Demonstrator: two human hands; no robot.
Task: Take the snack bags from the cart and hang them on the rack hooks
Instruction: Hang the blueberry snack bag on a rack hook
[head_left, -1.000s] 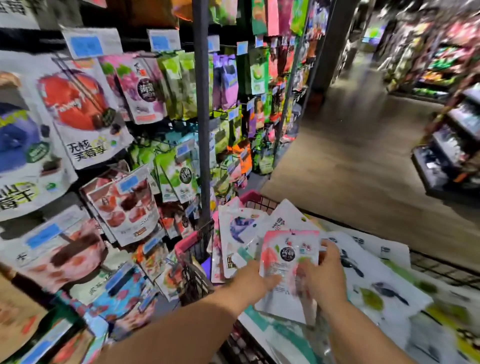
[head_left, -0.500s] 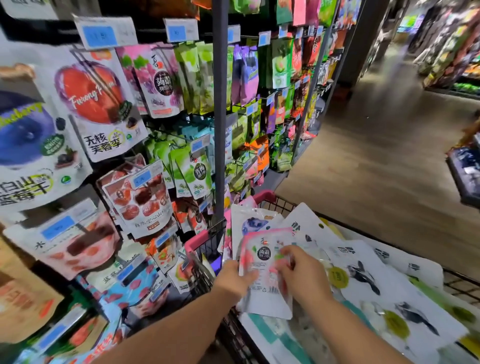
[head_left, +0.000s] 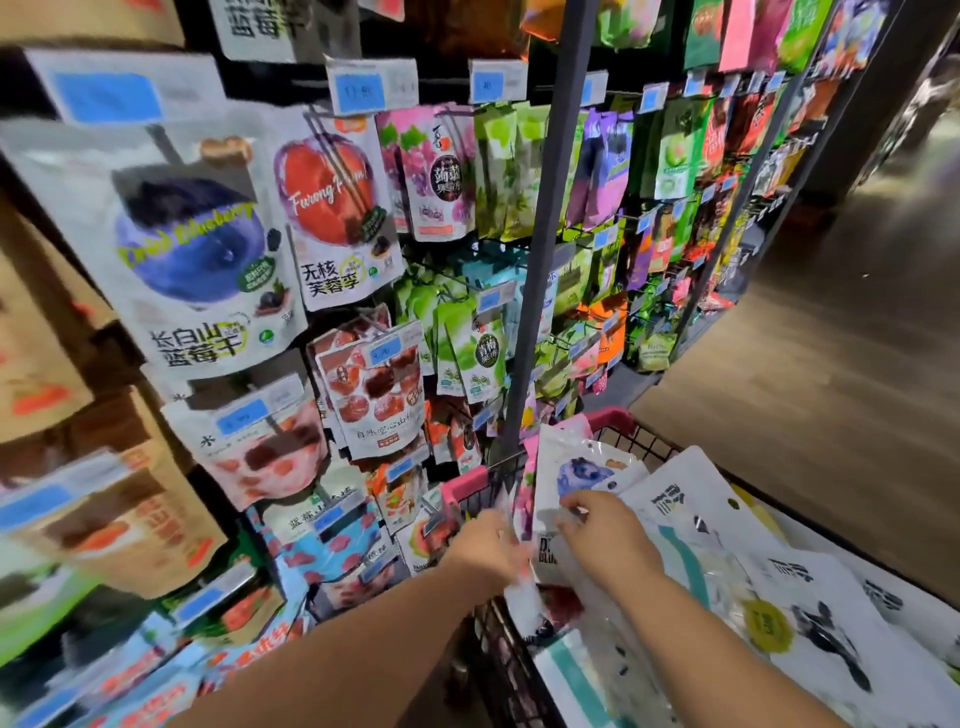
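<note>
Inspecting the five o'clock cart (head_left: 613, 418): my left hand (head_left: 488, 545) pinches a blurred snack bag (head_left: 522, 592); whether my right hand (head_left: 605, 535) grips, I cannot tell. A loose pinch could drop it short of the ten o'clock rack hooks (head_left: 340, 161).

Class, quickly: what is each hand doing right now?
Left hand: grips a blurred snack bag.
Right hand: pinches the blueberry bag in the cart.

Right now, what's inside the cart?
The cart holds snack bags: a blueberry bag by its pink rim, white bags with dark printed figures to the right. They hide the cart floor and any bags beneath.
</note>
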